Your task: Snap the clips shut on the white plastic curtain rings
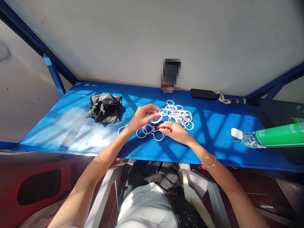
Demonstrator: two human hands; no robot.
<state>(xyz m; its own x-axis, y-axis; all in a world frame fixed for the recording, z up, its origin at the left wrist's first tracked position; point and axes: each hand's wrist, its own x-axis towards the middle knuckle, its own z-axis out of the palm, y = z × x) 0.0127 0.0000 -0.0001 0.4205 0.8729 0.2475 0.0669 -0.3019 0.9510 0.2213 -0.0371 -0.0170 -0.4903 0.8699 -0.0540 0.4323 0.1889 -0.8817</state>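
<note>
My left hand [143, 116] is closed on a white plastic curtain ring [157, 121], held just above the blue tabletop. Close by on the right, my right hand [174, 130] has its fingers drawn together near the held ring; whatever is between them, if anything, is too small to make out. Under and between the hands, several similar white rings [158, 135] lie in a loose row, partly behind my left wrist. Beyond my right hand spreads a heap of white rings [182, 116], overlapping one another.
A crumpled black plastic bag [105, 108] sits on the blue table [71, 126] to the left. Along the wall are a blurred-out dark object [171, 76], a black phone [203, 94] and glasses [234, 101]. A white case [237, 133] and a green-labelled bottle [277, 136] lie right.
</note>
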